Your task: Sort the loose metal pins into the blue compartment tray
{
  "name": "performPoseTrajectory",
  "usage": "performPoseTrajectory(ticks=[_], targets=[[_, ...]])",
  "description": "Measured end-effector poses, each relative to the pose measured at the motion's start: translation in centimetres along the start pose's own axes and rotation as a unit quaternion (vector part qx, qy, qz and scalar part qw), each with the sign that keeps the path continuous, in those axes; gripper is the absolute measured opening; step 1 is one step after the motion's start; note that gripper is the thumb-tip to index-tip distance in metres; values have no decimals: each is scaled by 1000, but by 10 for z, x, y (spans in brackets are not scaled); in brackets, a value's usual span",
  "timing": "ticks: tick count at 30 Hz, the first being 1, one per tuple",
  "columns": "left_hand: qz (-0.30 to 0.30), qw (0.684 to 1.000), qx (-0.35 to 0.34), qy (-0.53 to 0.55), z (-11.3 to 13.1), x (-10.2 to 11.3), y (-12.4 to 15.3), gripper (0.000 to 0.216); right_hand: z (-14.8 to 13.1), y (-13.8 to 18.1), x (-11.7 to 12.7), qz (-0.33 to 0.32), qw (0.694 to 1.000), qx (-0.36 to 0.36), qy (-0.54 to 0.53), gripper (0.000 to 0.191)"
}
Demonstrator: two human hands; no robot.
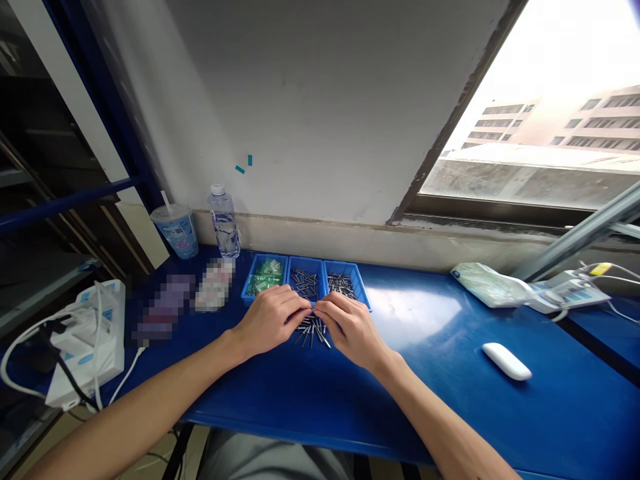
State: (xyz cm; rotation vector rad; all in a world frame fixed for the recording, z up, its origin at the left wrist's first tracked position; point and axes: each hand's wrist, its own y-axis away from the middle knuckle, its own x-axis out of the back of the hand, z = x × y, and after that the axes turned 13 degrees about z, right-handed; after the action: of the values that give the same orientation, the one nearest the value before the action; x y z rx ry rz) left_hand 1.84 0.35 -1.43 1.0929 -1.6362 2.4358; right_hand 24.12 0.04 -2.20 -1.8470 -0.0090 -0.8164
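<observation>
My left hand (274,316) and my right hand (350,328) meet above the table, fingertips pinched together. Whatever small piece sits between them is mostly hidden by the fingers. Just below the fingertips lies a loose pile of thin metal pins (313,331) that look like blind rivets. Behind the hands three blue bins stand side by side. Green pieces with clear plastic fill the left bin (245,291). Dark metal pins lie in the middle bin (306,261), and more silvery pins are in the right bin (364,293).
A lidded cup (181,233) and a water bottle (225,223) stand by the wall. Power strips with cables lie at left (113,333) and right (575,292). A white rounded case (507,361) and a plastic packet (487,283) rest on the blue table (425,373).
</observation>
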Motion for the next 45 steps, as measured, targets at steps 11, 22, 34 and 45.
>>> performPoseTrajectory(ticks=[11, 22, 34, 45], targets=[[4, 1000, 1, 1, 0, 1, 0, 13, 3, 1, 1, 10, 1000, -5, -2, 25], [2, 1000, 8, -5, 0, 2, -1, 17, 4, 0, 2, 22, 1000, -2, 5, 22], [2, 1000, 12, -11, -1, 2, -2, 17, 7, -1, 3, 62, 998, 4, 7, 23], [8, 1000, 21, -16, -1, 3, -2, 19, 8, 0, 4, 65, 998, -1, 16, 25]])
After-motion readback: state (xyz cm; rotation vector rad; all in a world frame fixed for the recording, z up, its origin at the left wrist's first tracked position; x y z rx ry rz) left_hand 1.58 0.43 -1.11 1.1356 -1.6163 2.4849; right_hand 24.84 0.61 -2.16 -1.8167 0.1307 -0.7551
